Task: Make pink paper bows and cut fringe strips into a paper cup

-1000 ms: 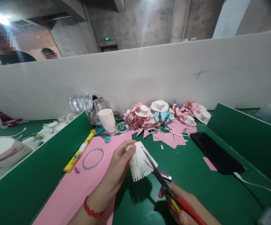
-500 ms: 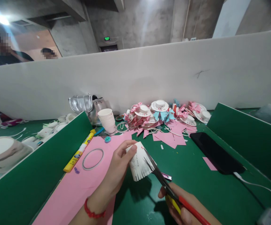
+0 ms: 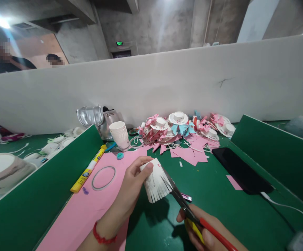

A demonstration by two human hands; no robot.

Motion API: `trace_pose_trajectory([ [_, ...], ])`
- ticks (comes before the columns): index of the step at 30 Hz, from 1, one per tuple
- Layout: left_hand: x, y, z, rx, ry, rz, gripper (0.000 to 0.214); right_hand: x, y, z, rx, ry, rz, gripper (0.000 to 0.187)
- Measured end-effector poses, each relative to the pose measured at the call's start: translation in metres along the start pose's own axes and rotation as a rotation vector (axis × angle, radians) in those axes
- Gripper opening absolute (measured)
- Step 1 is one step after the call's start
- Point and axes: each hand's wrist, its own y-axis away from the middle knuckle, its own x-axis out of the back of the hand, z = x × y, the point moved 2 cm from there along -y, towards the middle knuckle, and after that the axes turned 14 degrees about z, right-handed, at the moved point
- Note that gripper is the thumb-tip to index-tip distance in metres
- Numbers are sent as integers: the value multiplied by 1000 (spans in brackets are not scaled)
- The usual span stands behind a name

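Pinched between the thumb and fingers of my left hand [image 3: 133, 183] is a white paper cup [image 3: 154, 179], its wall slit into narrow strips along the lower edge. My right hand [image 3: 202, 226] grips scissors [image 3: 182, 202] with one red and one yellow handle. The dark blades reach the cup's right side, slightly parted around its paper. Below the cup and scissors, a pink-and-dark small tool [image 3: 186, 197] lies on the green table, partly hidden behind the blades.
Pink paper [image 3: 88, 216] lies at left, bearing a tape ring [image 3: 103, 178] and a yellow glue tube [image 3: 88, 170]. Stacked cups [image 3: 119, 134] stand behind. Paper hats [image 3: 159, 123] and pink scraps [image 3: 186, 154] pile at the back. A phone [image 3: 242, 170] with cable lies right, beside a green divider [image 3: 277, 157].
Both hands, the cup and the scissors stay in almost the same place. The scissor handles look very slightly further apart.
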Motion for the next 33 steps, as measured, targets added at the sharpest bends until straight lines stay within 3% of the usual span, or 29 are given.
trace_pose_trajectory([
  [9, 0, 1, -1, -39, -31, -36, 19, -2, -1, -6, 13, -46, 12, 74],
  [13, -1, 1, 0, -31, -28, -57, 19, -1, 2, -18, -29, -61, -30, 75],
  [19, 0, 0, -1, -55, -36, -72, 18, 0, 5, -36, 33, 9, -37, 69],
  [33, -1, 1, -6, -53, -48, -132, 22, 3, 8, -32, 21, 74, 81, 68],
])
